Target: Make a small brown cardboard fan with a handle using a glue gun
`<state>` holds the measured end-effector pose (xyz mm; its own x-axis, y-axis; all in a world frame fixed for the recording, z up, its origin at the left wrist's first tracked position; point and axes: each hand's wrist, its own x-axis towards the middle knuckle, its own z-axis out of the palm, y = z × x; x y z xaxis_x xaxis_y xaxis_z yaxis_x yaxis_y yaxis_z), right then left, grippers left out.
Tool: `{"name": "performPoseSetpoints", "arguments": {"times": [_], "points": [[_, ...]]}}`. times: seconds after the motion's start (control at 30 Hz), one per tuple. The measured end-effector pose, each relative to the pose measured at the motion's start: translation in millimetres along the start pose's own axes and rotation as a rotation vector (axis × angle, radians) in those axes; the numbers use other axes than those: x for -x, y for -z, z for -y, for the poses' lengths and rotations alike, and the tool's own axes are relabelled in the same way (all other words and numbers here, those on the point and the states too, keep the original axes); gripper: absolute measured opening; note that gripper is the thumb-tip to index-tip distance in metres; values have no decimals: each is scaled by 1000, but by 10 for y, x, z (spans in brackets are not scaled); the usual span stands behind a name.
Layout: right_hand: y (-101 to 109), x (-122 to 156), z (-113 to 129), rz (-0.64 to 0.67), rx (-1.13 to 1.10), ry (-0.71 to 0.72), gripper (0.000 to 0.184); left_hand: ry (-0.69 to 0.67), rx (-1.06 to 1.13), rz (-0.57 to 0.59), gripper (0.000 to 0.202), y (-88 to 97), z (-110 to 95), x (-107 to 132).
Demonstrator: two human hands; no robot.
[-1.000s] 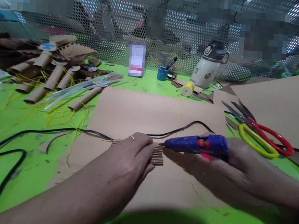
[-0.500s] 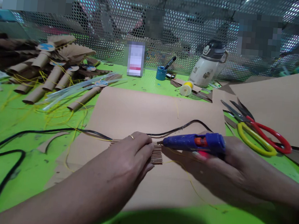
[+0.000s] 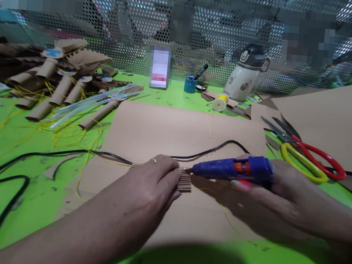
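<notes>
My right hand [image 3: 287,195] is wrapped round a blue hot glue gun [image 3: 231,168] with an orange part on its side. Its nozzle points left and is close to the upper right corner of a strip of pleated brown paper [image 3: 185,182]. Over that strip lies my left hand [image 3: 156,179], fingers together and closed on it, hiding most of the folds. Beneath both hands is a large sheet of brown paper [image 3: 188,129]. A thin yellow thread [image 3: 219,199] trails from the pleated paper to the right.
Scissors [image 3: 303,155] with red and yellow handles lie at right. A black cable [image 3: 53,154] crosses the green table. Tubes with pleated paper [image 3: 61,91] and clear glue sticks [image 3: 86,103] pile up at left. A thread spool [image 3: 220,103], blue pot [image 3: 190,85] and flask [image 3: 242,82] stand behind.
My right hand has shifted the glue gun slightly to the right, its nozzle moving a little along with it. My left hand stays on the pleated paper.
</notes>
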<state>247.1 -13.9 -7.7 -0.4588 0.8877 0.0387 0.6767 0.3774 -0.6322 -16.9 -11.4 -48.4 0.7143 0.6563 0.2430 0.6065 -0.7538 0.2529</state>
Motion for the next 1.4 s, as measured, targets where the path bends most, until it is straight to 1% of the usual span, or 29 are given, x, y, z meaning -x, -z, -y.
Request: {"name": "performPoseSetpoints", "arguments": {"times": [0.1, 0.23, 0.3, 0.37, 0.53, 0.6, 0.77, 0.9, 1.07, 1.2, 1.27, 1.4], "points": [[0, -12, -13, 97, 28, -9, 29, -7, -6, -30, 19, 1, -5, 0], [-21, -36, -9, 121, -43, 14, 32, -5, 0, -28, 19, -8, -2, 9], [-41, -48, 8, 131, -85, 26, 36, 5, 3, -12, 18, -17, 3, 15], [-60, -60, 31, 119, -103, 35, 39, 11, 6, 5, 17, -22, 6, 20], [-59, -82, 30, 80, -83, 82, 25, 1, 30, 6, 17, -5, 2, 15], [-44, -79, 2, 79, -70, 92, 24, 7, 39, 0, 17, 4, -1, 10], [-24, -30, -39, 54, -16, 39, 26, 22, 33, 30, 17, 15, -16, 2], [-52, -27, -8, 40, -17, 52, 30, 11, 22, 3, 18, 16, -28, 1], [-92, -88, 61, 75, -61, 39, 21, 3, 18, 2, 16, 9, -10, 0], [-90, -107, 78, 69, -92, 59, 25, -39, -18, 28, 14, 17, 4, -9], [-76, -92, 60, 69, -75, 49, 24, -40, -20, 23, 13, 24, 2, -14], [-28, -36, -13, 81, 0, 8, 19, 5, 30, 5, 16, 23, -9, -12]]}}
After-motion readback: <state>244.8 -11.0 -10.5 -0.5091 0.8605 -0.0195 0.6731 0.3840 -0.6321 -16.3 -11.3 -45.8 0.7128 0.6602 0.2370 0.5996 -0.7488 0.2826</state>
